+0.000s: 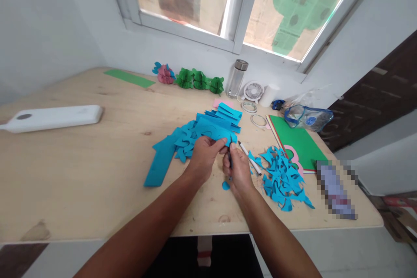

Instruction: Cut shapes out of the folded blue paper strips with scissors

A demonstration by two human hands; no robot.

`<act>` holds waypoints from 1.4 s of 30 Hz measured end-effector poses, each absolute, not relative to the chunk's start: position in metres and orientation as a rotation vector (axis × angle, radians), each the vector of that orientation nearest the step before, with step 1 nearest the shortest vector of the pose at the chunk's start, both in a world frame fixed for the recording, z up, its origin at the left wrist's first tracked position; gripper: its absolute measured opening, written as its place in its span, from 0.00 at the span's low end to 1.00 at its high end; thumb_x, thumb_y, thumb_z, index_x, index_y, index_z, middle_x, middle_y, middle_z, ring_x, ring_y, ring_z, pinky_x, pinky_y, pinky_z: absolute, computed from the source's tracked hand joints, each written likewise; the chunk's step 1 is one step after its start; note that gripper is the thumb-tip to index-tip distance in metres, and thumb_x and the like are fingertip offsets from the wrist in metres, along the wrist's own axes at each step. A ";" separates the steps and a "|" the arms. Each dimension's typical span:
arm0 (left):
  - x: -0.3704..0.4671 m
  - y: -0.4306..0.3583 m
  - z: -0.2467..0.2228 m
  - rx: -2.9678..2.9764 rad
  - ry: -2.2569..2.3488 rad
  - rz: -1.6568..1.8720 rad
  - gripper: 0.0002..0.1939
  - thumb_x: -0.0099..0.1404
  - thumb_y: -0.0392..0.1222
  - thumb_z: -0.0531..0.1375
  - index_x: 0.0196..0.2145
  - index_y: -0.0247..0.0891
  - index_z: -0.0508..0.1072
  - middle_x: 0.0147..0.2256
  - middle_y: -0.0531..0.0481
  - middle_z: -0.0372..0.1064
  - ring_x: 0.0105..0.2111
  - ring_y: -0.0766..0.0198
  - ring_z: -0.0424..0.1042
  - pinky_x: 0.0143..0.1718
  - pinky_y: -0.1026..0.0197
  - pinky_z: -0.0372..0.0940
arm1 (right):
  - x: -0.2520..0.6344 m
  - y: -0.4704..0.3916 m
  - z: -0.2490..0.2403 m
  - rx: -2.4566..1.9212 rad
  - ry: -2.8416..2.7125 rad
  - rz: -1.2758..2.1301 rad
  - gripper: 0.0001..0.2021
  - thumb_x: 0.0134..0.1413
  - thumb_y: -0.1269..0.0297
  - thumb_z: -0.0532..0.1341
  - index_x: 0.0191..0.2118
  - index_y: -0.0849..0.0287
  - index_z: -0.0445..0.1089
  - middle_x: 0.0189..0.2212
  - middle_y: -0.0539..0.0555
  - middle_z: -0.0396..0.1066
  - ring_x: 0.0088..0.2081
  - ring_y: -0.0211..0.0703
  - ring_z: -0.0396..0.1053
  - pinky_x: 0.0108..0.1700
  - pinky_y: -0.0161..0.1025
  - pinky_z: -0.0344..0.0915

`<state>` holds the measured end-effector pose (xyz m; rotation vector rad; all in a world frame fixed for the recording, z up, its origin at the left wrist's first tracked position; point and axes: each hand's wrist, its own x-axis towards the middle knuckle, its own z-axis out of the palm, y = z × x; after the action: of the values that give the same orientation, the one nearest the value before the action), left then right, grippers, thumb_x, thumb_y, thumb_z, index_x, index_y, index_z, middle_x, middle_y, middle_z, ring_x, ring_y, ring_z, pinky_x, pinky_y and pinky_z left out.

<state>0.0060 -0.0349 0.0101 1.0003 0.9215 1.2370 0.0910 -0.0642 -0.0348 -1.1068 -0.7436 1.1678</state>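
Observation:
My left hand (202, 159) is closed on the edge of a blue paper strip (213, 129) with curved outlines. Close beside it, my right hand (240, 166) is wrapped round dark scissors (231, 156), mostly hidden by the fingers, with the tip at the strip's right end. Left of the hands lie a heap of blue cut paper shapes (185, 141) and a long blue strip (161, 163). Folded blue papers (230, 114) lie behind. A small blue scrap (226, 185) rests below my right hand.
Right of the hands are a white marker (250, 158), a pile of blue offcuts (282, 179) and green card sheets (298, 139). Along the back stand a glass bottle (237, 79), a small fan (253, 91) and green paper ornaments (199, 80). A white oblong device (58, 118) lies left.

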 end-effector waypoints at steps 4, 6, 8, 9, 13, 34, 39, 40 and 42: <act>0.007 -0.034 0.009 1.002 0.897 1.239 0.15 0.47 0.41 0.62 0.13 0.37 0.59 0.14 0.57 0.56 0.17 0.72 0.53 0.18 0.66 0.50 | 0.091 -0.064 -0.035 -1.104 -0.751 1.156 0.21 0.49 0.44 0.60 0.24 0.59 0.65 0.09 0.41 0.53 0.11 0.28 0.45 0.15 0.32 0.37; 0.007 -0.034 0.008 0.990 0.882 1.246 0.15 0.47 0.41 0.62 0.13 0.37 0.59 0.14 0.57 0.56 0.18 0.72 0.53 0.18 0.66 0.50 | 0.091 -0.064 -0.035 -1.104 -0.754 1.157 0.21 0.49 0.44 0.60 0.24 0.59 0.65 0.09 0.41 0.53 0.11 0.29 0.44 0.15 0.32 0.37; 0.008 -0.033 0.006 0.975 0.877 1.256 0.14 0.46 0.41 0.62 0.13 0.37 0.59 0.15 0.56 0.56 0.18 0.71 0.54 0.18 0.66 0.51 | 0.091 -0.063 -0.035 -1.105 -0.752 1.155 0.21 0.48 0.43 0.60 0.23 0.59 0.65 0.09 0.42 0.52 0.11 0.29 0.44 0.15 0.32 0.37; 0.008 -0.033 0.005 0.966 0.875 1.263 0.14 0.46 0.41 0.62 0.13 0.37 0.59 0.15 0.56 0.56 0.18 0.71 0.54 0.18 0.66 0.51 | 0.091 -0.063 -0.035 -1.107 -0.750 1.152 0.21 0.48 0.43 0.60 0.23 0.59 0.64 0.09 0.42 0.52 0.11 0.29 0.44 0.15 0.32 0.37; 0.009 -0.033 0.004 0.957 0.871 1.262 0.16 0.47 0.43 0.63 0.13 0.37 0.60 0.15 0.56 0.56 0.18 0.71 0.54 0.18 0.66 0.51 | 0.090 -0.063 -0.034 -1.110 -0.752 1.140 0.21 0.48 0.43 0.60 0.23 0.58 0.65 0.09 0.42 0.52 0.11 0.29 0.44 0.15 0.32 0.38; 0.003 -0.030 0.005 1.070 0.841 1.210 0.15 0.48 0.41 0.60 0.12 0.37 0.60 0.13 0.56 0.57 0.17 0.70 0.56 0.21 0.64 0.53 | 0.090 -0.065 -0.030 -1.117 -0.764 1.152 0.21 0.48 0.44 0.60 0.23 0.59 0.65 0.09 0.41 0.52 0.11 0.28 0.44 0.15 0.32 0.36; 0.000 -0.028 0.004 1.128 0.858 1.178 0.13 0.48 0.42 0.61 0.13 0.37 0.61 0.14 0.57 0.59 0.18 0.69 0.57 0.22 0.64 0.54 | 0.090 -0.065 -0.031 -1.135 -0.760 1.136 0.22 0.47 0.42 0.59 0.22 0.59 0.64 0.09 0.41 0.52 0.11 0.28 0.44 0.15 0.32 0.36; 0.000 -0.028 0.005 1.131 0.859 1.176 0.13 0.48 0.42 0.60 0.13 0.37 0.60 0.15 0.57 0.59 0.18 0.69 0.57 0.22 0.64 0.54 | 0.090 -0.065 -0.031 -1.135 -0.761 1.139 0.22 0.47 0.42 0.59 0.22 0.59 0.64 0.09 0.41 0.52 0.11 0.28 0.44 0.15 0.32 0.36; -0.001 -0.028 0.006 1.135 0.854 1.164 0.13 0.48 0.41 0.60 0.13 0.37 0.60 0.15 0.57 0.58 0.19 0.69 0.57 0.23 0.64 0.54 | 0.090 -0.065 -0.031 -1.135 -0.763 1.143 0.22 0.47 0.42 0.59 0.22 0.59 0.64 0.09 0.42 0.52 0.11 0.28 0.44 0.15 0.32 0.36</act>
<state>-0.0007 -0.0276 0.0056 1.1350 0.8536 1.1638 0.0901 -0.0646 -0.0308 -1.1354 -0.7631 1.1433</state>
